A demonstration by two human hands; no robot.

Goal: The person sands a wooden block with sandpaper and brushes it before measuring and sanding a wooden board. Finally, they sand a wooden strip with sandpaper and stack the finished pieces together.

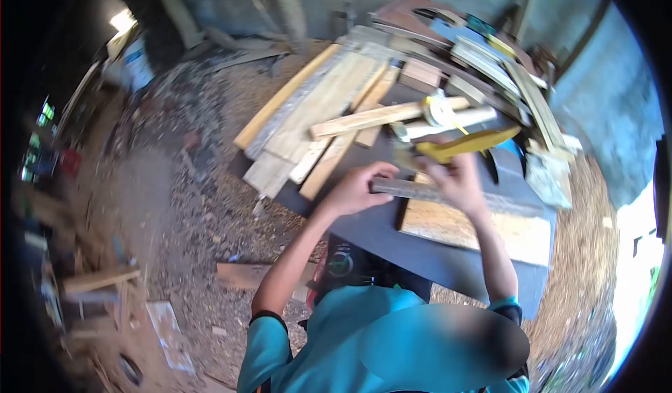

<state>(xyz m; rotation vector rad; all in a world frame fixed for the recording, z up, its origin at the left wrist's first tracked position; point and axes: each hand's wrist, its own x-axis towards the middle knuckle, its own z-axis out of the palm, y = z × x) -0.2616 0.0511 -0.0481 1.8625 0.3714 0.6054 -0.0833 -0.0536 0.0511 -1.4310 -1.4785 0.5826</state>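
Observation:
My left hand [358, 190] is closed round the left end of a narrow grey wooden strip [413, 189]. The strip runs to the right, over a wide pale board [476, 228] on the dark tabletop [371, 228]. My right hand [451, 179] is above the strip, blurred by motion. A yellow tool [476, 143], perhaps a saw handle or square, shows just beyond the right hand's fingers; whether they grip it is too blurred to tell. Past it lie a white round object [438, 110] and a light wooden stick [378, 119].
Long planks [322, 99] cover the table's left side. More wood pieces and small blocks [420, 75] are piled at the back right, with a plastic bag [548, 176] at the right edge. Wood chips [217, 176] and scraps litter the floor.

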